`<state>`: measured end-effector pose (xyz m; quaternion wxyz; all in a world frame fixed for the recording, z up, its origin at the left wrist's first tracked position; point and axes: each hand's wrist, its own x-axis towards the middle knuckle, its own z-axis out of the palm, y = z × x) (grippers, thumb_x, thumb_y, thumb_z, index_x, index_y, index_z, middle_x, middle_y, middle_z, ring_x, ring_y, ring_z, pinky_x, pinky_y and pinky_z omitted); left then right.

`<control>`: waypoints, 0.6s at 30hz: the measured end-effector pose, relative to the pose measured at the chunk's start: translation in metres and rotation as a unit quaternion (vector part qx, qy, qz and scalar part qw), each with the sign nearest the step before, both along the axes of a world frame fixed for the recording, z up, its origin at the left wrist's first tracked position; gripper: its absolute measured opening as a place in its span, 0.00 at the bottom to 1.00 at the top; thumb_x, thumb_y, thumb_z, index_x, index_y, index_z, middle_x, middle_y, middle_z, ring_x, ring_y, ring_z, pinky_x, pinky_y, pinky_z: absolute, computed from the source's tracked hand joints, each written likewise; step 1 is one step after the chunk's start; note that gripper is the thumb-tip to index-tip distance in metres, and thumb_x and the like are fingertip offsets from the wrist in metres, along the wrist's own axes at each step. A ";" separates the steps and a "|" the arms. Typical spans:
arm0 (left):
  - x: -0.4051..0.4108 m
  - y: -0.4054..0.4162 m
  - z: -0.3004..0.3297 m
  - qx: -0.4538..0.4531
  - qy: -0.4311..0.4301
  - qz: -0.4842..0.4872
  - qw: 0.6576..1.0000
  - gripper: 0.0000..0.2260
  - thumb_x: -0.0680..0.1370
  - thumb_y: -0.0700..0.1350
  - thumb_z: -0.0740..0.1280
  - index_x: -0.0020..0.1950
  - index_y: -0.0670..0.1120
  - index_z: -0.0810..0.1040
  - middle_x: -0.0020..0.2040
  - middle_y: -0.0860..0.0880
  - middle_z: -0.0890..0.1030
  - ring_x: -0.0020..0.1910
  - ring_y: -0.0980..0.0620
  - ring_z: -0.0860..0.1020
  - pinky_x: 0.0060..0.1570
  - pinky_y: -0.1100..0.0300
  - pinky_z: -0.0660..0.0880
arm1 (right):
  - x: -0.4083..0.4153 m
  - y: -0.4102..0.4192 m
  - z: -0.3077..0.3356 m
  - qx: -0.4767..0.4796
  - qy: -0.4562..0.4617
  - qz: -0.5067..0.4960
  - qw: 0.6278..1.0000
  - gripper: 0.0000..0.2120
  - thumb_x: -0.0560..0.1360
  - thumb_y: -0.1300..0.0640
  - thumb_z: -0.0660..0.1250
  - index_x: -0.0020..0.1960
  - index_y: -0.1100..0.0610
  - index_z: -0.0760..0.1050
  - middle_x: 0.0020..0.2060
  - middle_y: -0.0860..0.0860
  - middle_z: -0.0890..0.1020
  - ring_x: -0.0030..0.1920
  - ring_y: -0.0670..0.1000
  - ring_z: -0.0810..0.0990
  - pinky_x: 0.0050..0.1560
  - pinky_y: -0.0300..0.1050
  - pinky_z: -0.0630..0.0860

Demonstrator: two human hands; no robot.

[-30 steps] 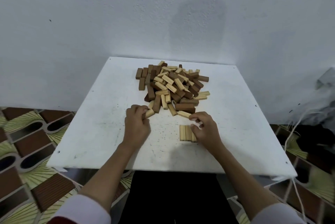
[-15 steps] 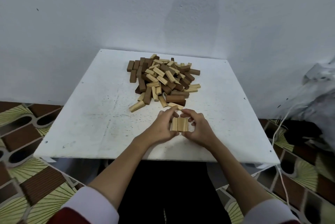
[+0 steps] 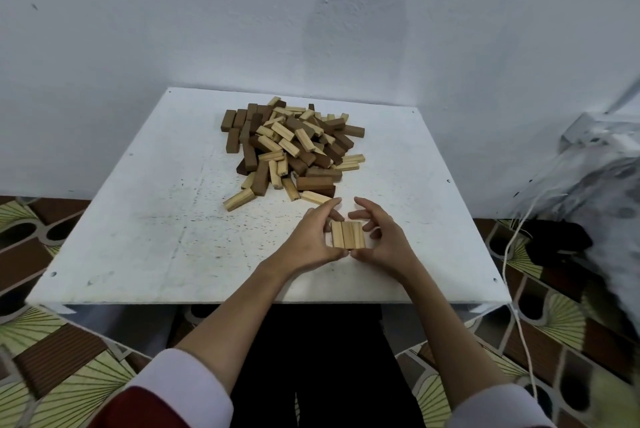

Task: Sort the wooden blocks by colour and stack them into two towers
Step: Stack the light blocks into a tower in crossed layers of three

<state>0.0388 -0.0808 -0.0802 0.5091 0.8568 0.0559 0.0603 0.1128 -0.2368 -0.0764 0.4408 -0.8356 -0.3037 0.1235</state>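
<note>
The white counter (image 3: 145,240) carries everything: a mixed pile of blocks (image 3: 294,147), dark and pale together, sits toward the far side, and a row of three pale blocks (image 3: 347,235) lies flat near your edge, side by side and touching. That row looks like the base of the pale tower, so the step in hand is squaring it. Press evenly from both sides and check that the ends line up before you let go; a skewed base would likely lean once more layers go on.

Your left hand (image 3: 313,237) cups the row from the left, fingers curved over its far corner and thumb near its front edge. Your right hand (image 3: 379,237) mirrors it on the right, fingers arched above the blocks and half open. Your thumbs nearly meet in front. Neither hand lifts anything; both frame the row.
</note>
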 end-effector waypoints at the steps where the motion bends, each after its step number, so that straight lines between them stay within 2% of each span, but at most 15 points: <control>1: -0.001 0.000 -0.001 -0.002 0.000 0.003 1.000 0.39 0.67 0.40 0.76 0.74 0.50 0.61 0.56 0.54 0.74 0.47 0.60 0.69 0.42 0.73 0.66 | -0.001 0.000 -0.001 0.004 0.001 -0.002 1.000 0.39 0.58 0.56 0.72 0.66 0.41 0.63 0.53 0.42 0.78 0.48 0.47 0.72 0.43 0.35 0.69; 5: -0.002 -0.001 -0.003 -0.004 -0.008 0.010 1.000 0.38 0.67 0.40 0.76 0.74 0.50 0.63 0.55 0.57 0.75 0.48 0.60 0.69 0.43 0.72 0.65 | -0.001 0.000 -0.003 0.003 -0.002 -0.010 1.000 0.39 0.61 0.62 0.75 0.68 0.45 0.65 0.51 0.42 0.77 0.48 0.47 0.72 0.44 0.33 0.68; 8: -0.003 -0.002 -0.005 -0.005 -0.015 0.015 1.000 0.38 0.67 0.40 0.76 0.74 0.50 0.64 0.56 0.56 0.76 0.49 0.60 0.69 0.46 0.72 0.65 | -0.001 0.000 -0.003 0.003 -0.001 -0.003 1.000 0.39 0.59 0.59 0.74 0.68 0.48 0.67 0.50 0.42 0.77 0.48 0.45 0.72 0.44 0.30 0.68; 13: -0.004 -0.003 -0.004 0.000 -0.016 0.012 1.000 0.39 0.67 0.40 0.76 0.74 0.52 0.63 0.55 0.57 0.75 0.51 0.63 0.68 0.46 0.76 0.64 | -0.001 -0.001 -0.004 -0.006 -0.010 -0.006 1.000 0.38 0.61 0.61 0.75 0.68 0.50 0.67 0.51 0.44 0.78 0.50 0.48 0.71 0.44 0.26 0.65; 18: -0.005 -0.003 -0.003 -0.005 -0.015 0.012 1.000 0.39 0.67 0.39 0.76 0.75 0.49 0.63 0.54 0.58 0.75 0.51 0.64 0.68 0.47 0.76 0.65 | -0.001 0.000 -0.004 -0.010 -0.012 -0.004 1.000 0.39 0.58 0.53 0.71 0.69 0.51 0.67 0.52 0.43 0.78 0.49 0.47 0.71 0.44 0.26 0.65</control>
